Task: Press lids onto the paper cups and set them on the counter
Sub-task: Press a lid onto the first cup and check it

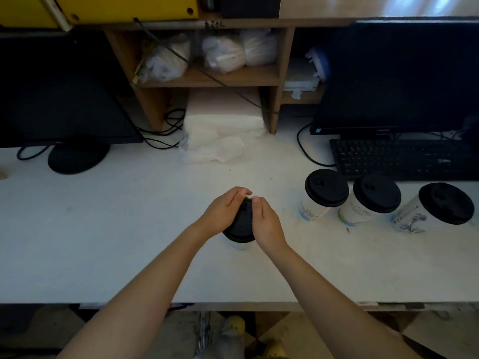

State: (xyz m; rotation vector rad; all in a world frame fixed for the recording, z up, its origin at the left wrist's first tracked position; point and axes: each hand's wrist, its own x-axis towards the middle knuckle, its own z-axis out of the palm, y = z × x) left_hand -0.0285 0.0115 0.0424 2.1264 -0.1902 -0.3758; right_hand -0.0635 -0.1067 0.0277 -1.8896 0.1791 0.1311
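We see a café service counter: 2 black computer monitors point(394, 76), a black keyboard point(404, 159), 3 black-lidded white paper cups point(373, 200).

One view only, worn on the person's head, and it looked forward and steeply down over the white flat counter point(103, 242). The near edge of the counter ran across the lower frame, with floor showing beneath it. Both bare forearms reached in from the bottom, close under the lens. Farther off, the brown wooden shelf unit point(207, 76) filled the top, bowed by the wide angle.
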